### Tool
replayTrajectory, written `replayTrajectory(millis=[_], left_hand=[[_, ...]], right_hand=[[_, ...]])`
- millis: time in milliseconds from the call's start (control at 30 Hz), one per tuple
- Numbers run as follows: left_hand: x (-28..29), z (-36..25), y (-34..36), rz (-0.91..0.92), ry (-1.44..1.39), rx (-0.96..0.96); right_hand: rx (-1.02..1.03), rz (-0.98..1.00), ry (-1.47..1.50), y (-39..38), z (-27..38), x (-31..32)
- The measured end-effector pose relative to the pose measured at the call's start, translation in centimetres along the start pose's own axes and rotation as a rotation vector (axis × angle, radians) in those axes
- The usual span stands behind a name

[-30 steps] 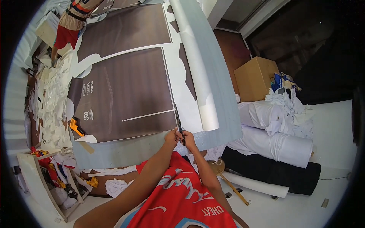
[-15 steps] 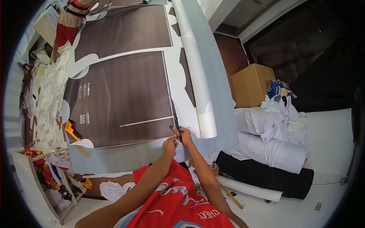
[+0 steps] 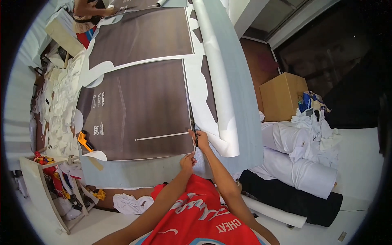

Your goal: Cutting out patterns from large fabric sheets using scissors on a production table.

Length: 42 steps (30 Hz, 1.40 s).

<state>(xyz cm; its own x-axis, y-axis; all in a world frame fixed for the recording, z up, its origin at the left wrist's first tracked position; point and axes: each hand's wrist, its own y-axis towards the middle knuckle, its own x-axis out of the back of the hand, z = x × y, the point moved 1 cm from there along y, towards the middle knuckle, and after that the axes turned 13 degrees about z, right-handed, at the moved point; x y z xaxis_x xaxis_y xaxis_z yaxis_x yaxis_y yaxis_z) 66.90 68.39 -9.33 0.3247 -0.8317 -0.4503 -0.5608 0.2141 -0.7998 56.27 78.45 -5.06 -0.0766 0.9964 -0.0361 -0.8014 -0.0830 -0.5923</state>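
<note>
A large dark brown printed sheet point(image 3: 155, 102) with white borders lies flat on the long grey-blue table. My right hand point(image 3: 201, 141) is closed around black-handled scissors point(image 3: 193, 121), whose blades point away from me along the sheet's right edge. Close to the near right corner of the sheet, my left hand point(image 3: 188, 161) pinches its edge between the fingertips. The lower part of the scissors is partly hidden by my right fingers. White offcut paper point(image 3: 201, 102) lies right of the blades, beside a long roll of white paper point(image 3: 220, 98).
An orange-and-black handheld tool point(image 3: 85, 141) rests at the sheet's left edge. Paper scraps point(image 3: 61, 110) heap left of the table. At the right are fabric rolls point(image 3: 300, 171) and a cardboard box point(image 3: 281, 96). A co-worker point(image 3: 85, 20) leans over the table's far left.
My right hand and the scissors have moved farther along the sheet's edge, away from my left hand. The co-worker has shifted, with an arm now over the table. The whole view has shifted slightly.
</note>
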Motion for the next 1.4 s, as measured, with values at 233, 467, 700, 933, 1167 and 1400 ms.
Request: replayTrajectory(millis=[233, 467, 700, 933, 1167, 1400], left_hand=[[-0.7, 0.2, 0.0, -0.012, 0.026, 0.037], [-0.5, 0.0, 0.0, -0.031, -0.045, 0.062], [-0.8, -0.4, -0.5, -0.048, 0.002, 0.097], [-1.2, -0.9, -0.7, -0.044, -0.014, 0.12], [-0.9, -0.5, -0.2, -0.044, -0.045, 0.124], [-0.9, -0.6, -0.1, -0.049, -0.03, 0.116]], right_hand=[[0.032, 0.007, 0.029, 2.7, 1.5, 1.1], [0.045, 0.014, 0.03, 5.3, 4.3, 1.0], [0.065, 0.018, 0.042, 9.1, 6.5, 1.4], [0.086, 0.004, 0.03, 13.3, 8.0, 2.1], [0.062, -0.029, -0.075, 16.5, 10.0, 2.3], [0.075, -0.033, -0.039, 20.4, 11.7, 2.8]])
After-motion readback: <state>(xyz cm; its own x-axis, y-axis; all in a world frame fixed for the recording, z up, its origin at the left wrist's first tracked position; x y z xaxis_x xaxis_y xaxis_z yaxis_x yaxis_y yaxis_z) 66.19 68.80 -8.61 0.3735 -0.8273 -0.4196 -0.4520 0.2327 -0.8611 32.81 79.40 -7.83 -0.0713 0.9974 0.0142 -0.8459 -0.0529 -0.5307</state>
